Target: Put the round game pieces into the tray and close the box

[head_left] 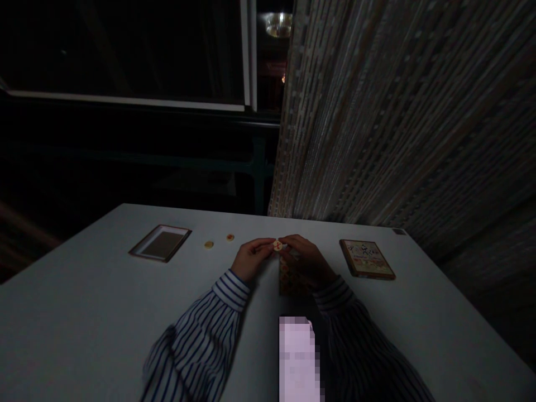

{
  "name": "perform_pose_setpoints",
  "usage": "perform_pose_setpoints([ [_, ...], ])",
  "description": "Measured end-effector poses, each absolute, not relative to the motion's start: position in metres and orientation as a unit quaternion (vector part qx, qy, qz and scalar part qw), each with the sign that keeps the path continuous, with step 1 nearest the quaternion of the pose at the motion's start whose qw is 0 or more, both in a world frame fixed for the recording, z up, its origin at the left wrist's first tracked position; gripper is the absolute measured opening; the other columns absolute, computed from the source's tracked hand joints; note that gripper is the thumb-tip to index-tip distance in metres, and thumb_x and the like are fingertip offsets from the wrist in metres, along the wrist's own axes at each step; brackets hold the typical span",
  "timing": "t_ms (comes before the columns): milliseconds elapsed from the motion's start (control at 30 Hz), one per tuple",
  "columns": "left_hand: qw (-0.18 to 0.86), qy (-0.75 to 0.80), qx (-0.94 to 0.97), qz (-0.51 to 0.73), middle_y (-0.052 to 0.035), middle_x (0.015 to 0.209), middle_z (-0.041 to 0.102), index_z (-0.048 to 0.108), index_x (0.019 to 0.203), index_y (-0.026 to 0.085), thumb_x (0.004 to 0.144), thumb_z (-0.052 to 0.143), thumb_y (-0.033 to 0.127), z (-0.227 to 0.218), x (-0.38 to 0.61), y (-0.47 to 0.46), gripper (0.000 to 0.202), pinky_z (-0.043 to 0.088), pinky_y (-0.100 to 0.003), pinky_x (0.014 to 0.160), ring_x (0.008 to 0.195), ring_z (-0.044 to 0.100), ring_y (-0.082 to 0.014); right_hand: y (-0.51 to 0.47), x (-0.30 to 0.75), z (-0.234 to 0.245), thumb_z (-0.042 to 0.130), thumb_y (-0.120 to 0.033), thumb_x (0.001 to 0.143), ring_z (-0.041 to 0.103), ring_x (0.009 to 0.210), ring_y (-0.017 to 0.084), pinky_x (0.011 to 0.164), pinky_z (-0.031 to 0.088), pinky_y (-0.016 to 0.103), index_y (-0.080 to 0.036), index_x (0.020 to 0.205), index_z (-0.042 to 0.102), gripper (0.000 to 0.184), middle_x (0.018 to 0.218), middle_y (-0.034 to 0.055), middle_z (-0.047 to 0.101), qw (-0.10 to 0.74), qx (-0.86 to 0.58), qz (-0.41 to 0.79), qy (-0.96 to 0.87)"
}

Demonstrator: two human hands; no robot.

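Both hands meet at the middle of a pale table [84, 312]. My left hand [250, 258] and my right hand [305, 258] pinch one small round token [277, 245], pale with a red mark, between their fingertips. Under my right hand lies a patterned board or card stack [288, 279], partly hidden by the hand. Two more small round tokens [209, 244] [230, 237] lie on the table to the left of my left hand. Both arms wear striped sleeves.
An open box tray [160, 243] lies at the left of the table. A box lid with a printed picture [367, 258] lies at the right. A woven curtain [397, 111] hangs behind the table's right side. The room is dark.
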State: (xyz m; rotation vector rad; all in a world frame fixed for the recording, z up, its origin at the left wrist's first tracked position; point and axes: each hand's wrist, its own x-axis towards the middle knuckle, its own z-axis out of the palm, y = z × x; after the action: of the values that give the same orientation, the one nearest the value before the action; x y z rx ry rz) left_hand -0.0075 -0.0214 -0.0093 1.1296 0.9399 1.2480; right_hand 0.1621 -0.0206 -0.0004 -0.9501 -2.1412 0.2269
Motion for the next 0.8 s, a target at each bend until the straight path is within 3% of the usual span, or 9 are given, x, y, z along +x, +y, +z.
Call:
perform_pose_setpoints([
  [333,0.568,0.407,0.524,0.486,-0.0055,0.075,0.07,0.07,0.082,0.012,0.058,0.073,0.034,0.002,-0.002,-0.008,0.033,0.045,-0.026,0.065,0.064,0.058,-0.0123,-0.019,0.17,0.004,0.053,-0.028,0.083,0.061,0.076,0.013,0.075,0.048,0.029,-0.017,0.102,0.059,0.022,0.094,0.0065,0.065,0.394,-0.39,0.068,-0.829],
  [800,0.596,0.398,0.518,0.467,-0.0069,0.079,0.071,0.067,0.083,0.012,0.06,0.072,0.029,0.0,0.0,-0.002,0.03,0.047,-0.026,0.07,0.072,0.063,-0.0148,-0.008,0.181,0.007,0.054,-0.03,0.083,0.059,0.078,0.013,0.072,0.044,0.027,-0.02,0.108,0.058,0.027,0.096,0.0061,0.064,0.311,-0.391,0.063,-0.864],
])
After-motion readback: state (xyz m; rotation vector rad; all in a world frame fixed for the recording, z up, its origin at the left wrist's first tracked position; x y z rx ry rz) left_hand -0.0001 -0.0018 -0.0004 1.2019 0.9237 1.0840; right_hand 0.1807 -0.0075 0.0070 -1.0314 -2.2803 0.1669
